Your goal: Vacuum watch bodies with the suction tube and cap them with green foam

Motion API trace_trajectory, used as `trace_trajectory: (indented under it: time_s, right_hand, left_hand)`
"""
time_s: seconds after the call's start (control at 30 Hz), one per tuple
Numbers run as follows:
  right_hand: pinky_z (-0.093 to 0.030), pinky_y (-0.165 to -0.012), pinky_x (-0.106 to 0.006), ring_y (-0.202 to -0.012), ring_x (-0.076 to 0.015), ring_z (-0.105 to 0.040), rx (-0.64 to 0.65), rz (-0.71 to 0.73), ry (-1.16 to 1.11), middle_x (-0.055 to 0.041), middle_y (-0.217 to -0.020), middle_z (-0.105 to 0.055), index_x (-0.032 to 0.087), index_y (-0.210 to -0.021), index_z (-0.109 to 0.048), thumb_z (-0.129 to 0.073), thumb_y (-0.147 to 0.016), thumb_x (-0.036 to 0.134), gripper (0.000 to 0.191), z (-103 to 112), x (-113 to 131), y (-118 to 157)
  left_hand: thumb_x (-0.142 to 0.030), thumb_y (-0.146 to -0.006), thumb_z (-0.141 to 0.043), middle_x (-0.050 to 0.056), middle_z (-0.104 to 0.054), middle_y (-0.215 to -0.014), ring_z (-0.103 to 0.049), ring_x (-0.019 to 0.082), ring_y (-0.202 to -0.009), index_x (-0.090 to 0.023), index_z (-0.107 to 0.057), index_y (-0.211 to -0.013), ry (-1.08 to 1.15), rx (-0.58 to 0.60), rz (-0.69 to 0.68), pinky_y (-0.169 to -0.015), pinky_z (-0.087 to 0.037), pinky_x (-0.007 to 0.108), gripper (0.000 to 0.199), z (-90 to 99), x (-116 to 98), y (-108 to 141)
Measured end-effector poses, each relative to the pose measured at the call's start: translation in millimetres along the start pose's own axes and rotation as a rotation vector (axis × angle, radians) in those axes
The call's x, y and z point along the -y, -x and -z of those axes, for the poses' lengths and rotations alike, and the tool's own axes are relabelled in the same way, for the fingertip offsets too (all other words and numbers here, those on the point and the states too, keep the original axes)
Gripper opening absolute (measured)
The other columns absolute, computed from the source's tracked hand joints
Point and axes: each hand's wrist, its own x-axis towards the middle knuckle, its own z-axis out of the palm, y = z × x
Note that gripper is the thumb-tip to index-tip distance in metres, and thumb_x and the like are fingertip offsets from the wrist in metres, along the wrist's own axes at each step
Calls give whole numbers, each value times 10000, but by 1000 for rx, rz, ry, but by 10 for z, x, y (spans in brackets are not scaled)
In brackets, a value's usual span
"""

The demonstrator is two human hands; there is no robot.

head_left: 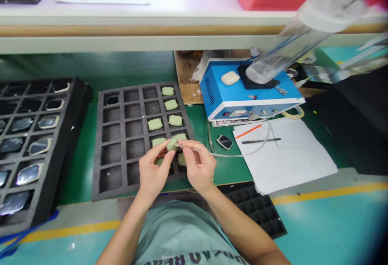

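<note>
My left hand (154, 171) is closed on a small green watch case (171, 145), gripped between thumb and fingers above the foam tray (123, 135). In my right hand (200, 168) is a thin clear tube (233, 155), pinched near its end. The tube's pale tip meets the right side of the case; whether it goes inside, I cannot tell. Several more green watch cases (155, 124) lie in the tray's two right columns, some partly covered by my hands. A dark-screened watch piece (112, 100) sits in the tray's back left pocket.
The tube runs to a blue box machine (251, 95) with a clear cylinder (279, 54) on top. Right of the tray are a watch (224, 141) and papers (291, 155) with a pen (261, 140). A second foam tray (54, 151) with watches stands left. A shelf edge (151, 43) crosses the back.
</note>
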Motion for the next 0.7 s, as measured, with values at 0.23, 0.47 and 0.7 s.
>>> trace_trajectory:
  time_s: [0.23,0.47,0.7]
  right_hand:
    - [-627,-883,-365,-982,-207,-741,-11,42,21,-83,-1030,-765,226,-1067,-728,-581,-994,157,178,-36,22,-93]
    - [-638,-863,-363,-966,-211,-745,-1,27,34,-90,-1012,-769,216,-1039,-734,-587,-992,191,157,-37,41,-72]
    - [-642,-860,-366,-967,-212,-745,10,25,31,-85,-1012,-764,229,-1032,-731,-582,-992,195,158,-42,23,-49]
  left_hand:
    - [-348,-833,-773,68,-795,-1080,-762,208,-919,-214,-793,-1133,-62,-24,-17,-849,-620,294,329,37,28,-59]
    - [-358,-822,-773,76,-800,-1051,-767,215,-875,-206,-801,-1110,-52,-25,-48,-813,-634,302,327,35,7,-58]
    - [-341,-820,-775,67,-805,-1000,-758,214,-820,-213,-806,-1100,-37,-29,-59,-772,-634,307,310,46,-1,-43]
